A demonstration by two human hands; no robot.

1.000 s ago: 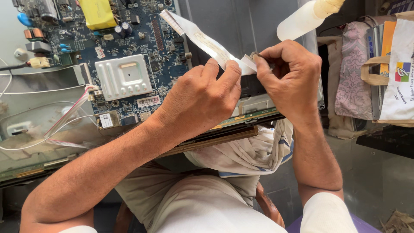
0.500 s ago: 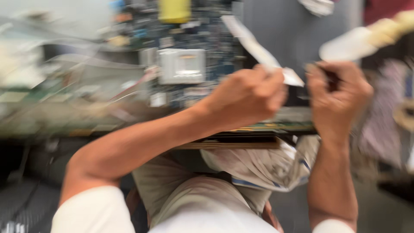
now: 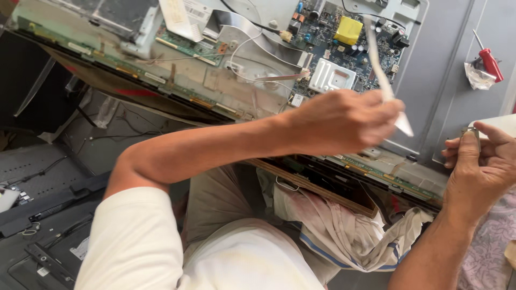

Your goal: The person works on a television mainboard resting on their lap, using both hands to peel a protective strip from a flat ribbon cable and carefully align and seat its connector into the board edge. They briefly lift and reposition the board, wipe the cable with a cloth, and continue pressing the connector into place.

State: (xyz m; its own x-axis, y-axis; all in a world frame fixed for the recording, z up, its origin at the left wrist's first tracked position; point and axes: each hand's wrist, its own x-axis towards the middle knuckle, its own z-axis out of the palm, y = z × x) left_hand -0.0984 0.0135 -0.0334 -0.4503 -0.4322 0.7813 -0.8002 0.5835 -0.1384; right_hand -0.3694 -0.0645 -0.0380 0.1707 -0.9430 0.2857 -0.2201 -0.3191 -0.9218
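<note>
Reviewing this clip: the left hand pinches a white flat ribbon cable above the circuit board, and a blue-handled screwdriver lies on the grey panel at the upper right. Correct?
Not quite. In the head view the screwdriver has a red handle, not blue. The rest holds: the left hand pinches the white flat ribbon cable above the circuit board, and the screwdriver lies on the grey panel at upper right.

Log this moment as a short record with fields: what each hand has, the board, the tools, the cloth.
left hand: left hand pinches a white flat ribbon cable that runs up over the board
right hand: right hand grips a small metal piece between thumb and fingers; what it is cannot be told
board: blue circuit board with a yellow block and a silver heat sink, on the grey back of an opened flat screen
tool: red-handled screwdriver lying on the grey panel, apart from both hands
cloth: stained white cloth on the lap
</note>
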